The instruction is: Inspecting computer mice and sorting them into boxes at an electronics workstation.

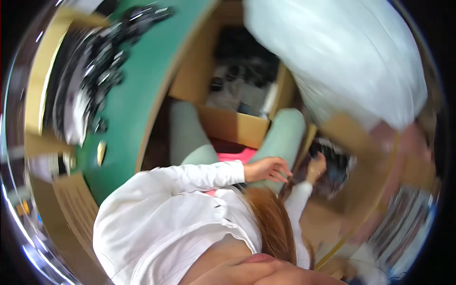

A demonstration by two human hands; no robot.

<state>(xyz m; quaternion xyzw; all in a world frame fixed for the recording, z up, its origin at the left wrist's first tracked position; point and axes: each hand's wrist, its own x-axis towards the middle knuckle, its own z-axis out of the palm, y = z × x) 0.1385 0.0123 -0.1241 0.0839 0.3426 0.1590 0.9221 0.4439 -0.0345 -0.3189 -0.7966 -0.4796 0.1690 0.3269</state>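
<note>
My left hand [270, 169] hangs over my lap with its fingers loosely stretched and apart, holding nothing. Down at my right side, my right hand [317, 168] is at the edge of an open cardboard box. Inside that box lies a heap of dark, shiny pieces [338, 164] with clear plastic around them; their kind is too blurred to make out. The right hand's fingers look spread, and I see nothing in them. Between my knees stands another cardboard box [232, 126] holding black parts [247, 71] and pale plastic bags.
A green-topped table [137, 95] runs along my left, with a pile of black glossy parts [107, 66] and a cardboard tray [35, 109] on it. A large white plastic sack [342, 52] bulges at the far right. Something pink [237, 156] shows under my legs.
</note>
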